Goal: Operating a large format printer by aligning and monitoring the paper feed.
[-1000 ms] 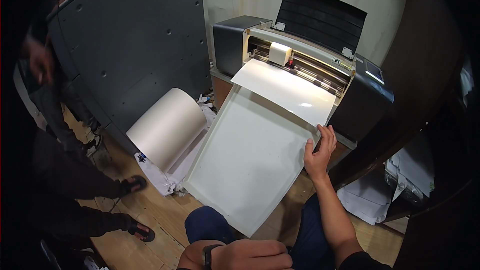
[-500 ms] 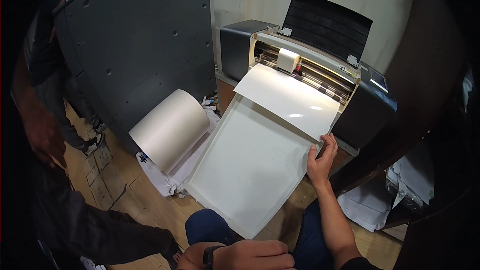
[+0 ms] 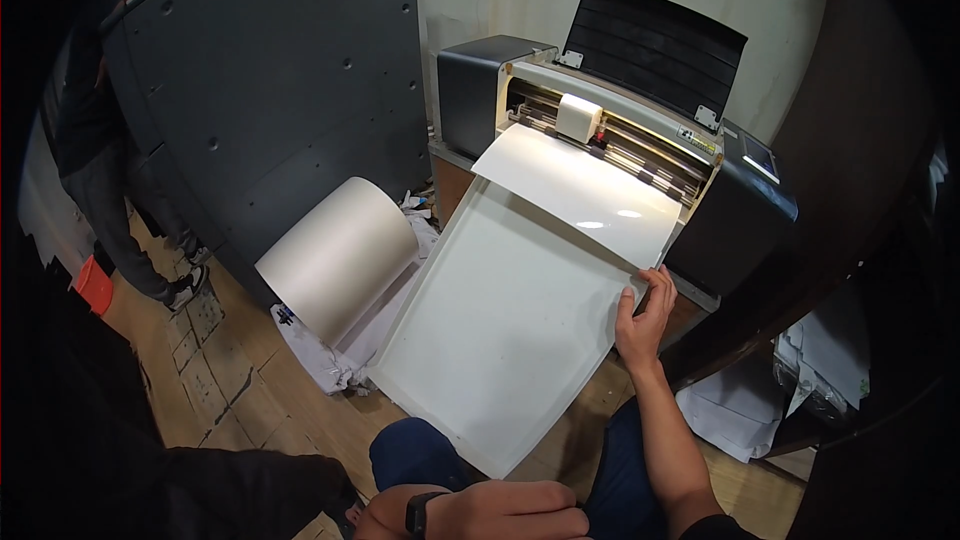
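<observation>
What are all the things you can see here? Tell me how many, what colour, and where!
cutting machine: one, black and cream, at the top middle, against the wall.
white sheet: one, glossy, coming out of the machine's front.
flat tray: one, white, sloping from the machine down toward the knees.
paper roll: one, white, on the floor left of the tray.
grey cabinet: one, large, upper left.
crumpled paper: a small pile, white, under the roll.
loose papers: a heap, white, lower right.
standing person: one, dark clothes, far left.
wooden floor: brown, below.
left hand: closed, with a dark wristwatch, on the lap.
right hand: holding the tray's right edge.
</observation>
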`<action>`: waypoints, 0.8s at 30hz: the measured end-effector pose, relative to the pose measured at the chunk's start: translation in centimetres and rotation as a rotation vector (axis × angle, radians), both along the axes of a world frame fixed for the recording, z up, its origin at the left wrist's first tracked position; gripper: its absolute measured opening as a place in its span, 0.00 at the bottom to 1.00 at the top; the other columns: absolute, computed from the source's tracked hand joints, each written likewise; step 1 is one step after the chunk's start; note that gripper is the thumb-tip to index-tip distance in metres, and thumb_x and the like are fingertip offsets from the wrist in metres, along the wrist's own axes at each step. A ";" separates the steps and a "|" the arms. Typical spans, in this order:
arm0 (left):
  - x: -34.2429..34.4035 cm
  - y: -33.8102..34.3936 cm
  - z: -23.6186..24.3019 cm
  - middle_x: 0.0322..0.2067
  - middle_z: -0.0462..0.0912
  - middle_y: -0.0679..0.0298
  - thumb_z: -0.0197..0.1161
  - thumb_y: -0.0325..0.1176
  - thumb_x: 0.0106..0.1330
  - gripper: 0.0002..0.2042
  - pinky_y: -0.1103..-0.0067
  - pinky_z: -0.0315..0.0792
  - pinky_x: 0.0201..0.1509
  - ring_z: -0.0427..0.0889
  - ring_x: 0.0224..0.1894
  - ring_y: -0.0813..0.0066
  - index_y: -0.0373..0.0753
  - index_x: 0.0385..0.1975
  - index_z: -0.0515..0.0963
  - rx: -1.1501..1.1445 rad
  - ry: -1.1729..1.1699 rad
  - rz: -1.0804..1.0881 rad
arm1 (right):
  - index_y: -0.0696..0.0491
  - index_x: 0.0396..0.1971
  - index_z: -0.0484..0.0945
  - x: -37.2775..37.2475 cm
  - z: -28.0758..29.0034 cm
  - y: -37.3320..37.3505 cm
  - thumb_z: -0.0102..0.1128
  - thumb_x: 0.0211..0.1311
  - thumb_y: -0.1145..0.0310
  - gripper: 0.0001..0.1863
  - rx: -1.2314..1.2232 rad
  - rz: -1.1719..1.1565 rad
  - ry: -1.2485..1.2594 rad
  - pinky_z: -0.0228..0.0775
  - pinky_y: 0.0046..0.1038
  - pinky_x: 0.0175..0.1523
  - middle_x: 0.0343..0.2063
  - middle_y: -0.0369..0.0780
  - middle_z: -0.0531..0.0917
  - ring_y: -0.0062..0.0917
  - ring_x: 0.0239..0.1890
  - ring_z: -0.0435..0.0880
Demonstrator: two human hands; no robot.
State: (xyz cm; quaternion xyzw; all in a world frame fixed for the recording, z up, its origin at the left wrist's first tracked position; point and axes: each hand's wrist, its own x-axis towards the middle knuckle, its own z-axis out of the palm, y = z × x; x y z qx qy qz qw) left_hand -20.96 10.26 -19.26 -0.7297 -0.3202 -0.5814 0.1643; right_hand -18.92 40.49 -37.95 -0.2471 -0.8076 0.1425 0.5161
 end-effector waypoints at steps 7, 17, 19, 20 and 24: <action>-0.1 0.3 -0.1 0.19 0.68 0.65 0.61 0.22 0.56 0.05 0.76 0.66 0.25 0.69 0.18 0.71 0.35 0.19 0.73 0.026 -0.008 0.006 | 0.59 0.48 0.71 -0.1 -0.1 0.0 0.57 0.57 0.74 0.18 -0.018 0.011 -0.010 0.53 0.43 0.68 0.52 0.49 0.74 0.46 0.64 0.64; -0.2 0.3 0.0 0.19 0.67 0.66 0.61 0.22 0.55 0.05 0.76 0.66 0.24 0.69 0.18 0.71 0.35 0.20 0.73 0.009 -0.004 0.000 | 0.62 0.68 0.51 -0.8 -0.9 -0.4 0.57 0.57 0.74 0.39 -0.203 0.105 0.148 0.56 0.40 0.68 0.60 0.54 0.60 0.44 0.62 0.65; -0.2 0.2 -0.1 0.19 0.67 0.66 0.61 0.23 0.55 0.05 0.76 0.66 0.24 0.69 0.18 0.71 0.35 0.20 0.73 0.005 0.001 0.004 | 0.62 0.70 0.47 -0.8 -0.9 -0.4 0.57 0.57 0.74 0.42 -0.174 0.091 0.125 0.55 0.40 0.68 0.59 0.53 0.60 0.43 0.62 0.65; -0.2 0.2 -0.1 0.19 0.67 0.66 0.61 0.23 0.55 0.05 0.76 0.66 0.24 0.69 0.19 0.71 0.35 0.20 0.73 0.001 0.006 0.008 | 0.62 0.70 0.47 -0.8 -0.8 -0.5 0.57 0.57 0.74 0.42 -0.174 0.092 0.125 0.55 0.40 0.68 0.59 0.53 0.60 0.43 0.62 0.65; -0.3 0.3 -0.2 0.19 0.68 0.66 0.61 0.23 0.55 0.04 0.76 0.66 0.24 0.69 0.19 0.71 0.35 0.20 0.74 0.009 0.003 0.005 | 0.58 0.72 0.44 -0.8 -0.7 -0.9 0.55 0.60 0.76 0.42 -0.212 0.097 0.097 0.49 0.39 0.73 0.62 0.53 0.58 0.43 0.69 0.59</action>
